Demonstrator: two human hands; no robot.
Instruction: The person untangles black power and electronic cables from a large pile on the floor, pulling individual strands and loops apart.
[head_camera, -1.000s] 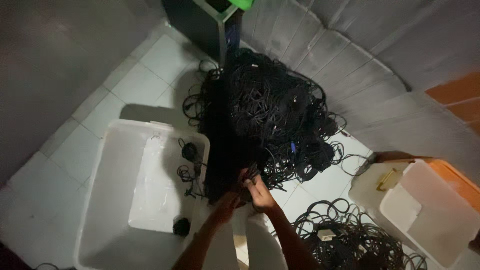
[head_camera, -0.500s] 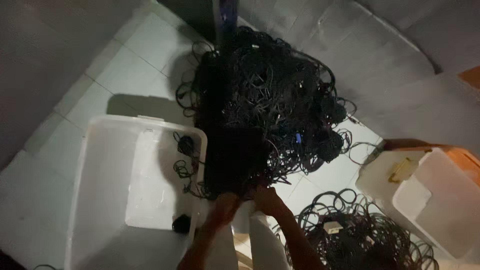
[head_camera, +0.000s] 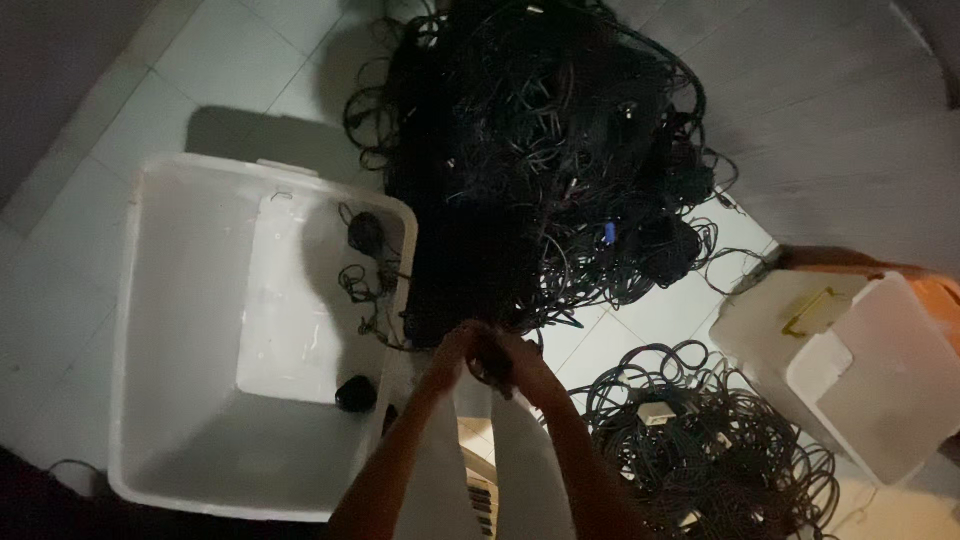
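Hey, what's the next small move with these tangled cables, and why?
Probably draw the gripped cable end gently toward you: both the left hand and right hand pinch it at the near edge of the big black tangle, so tugging shows where it snags.

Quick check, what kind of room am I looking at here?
Probably a storage or utility room: tiled floor, a huge tangle of black cables, and white plastic bins for sorting.

Two bare forearms, no sleeves visible up to the frame's lower edge. Left hand (head_camera: 458, 348) and right hand (head_camera: 515, 357) ungloved, no watch or rings discernible in the dim light.
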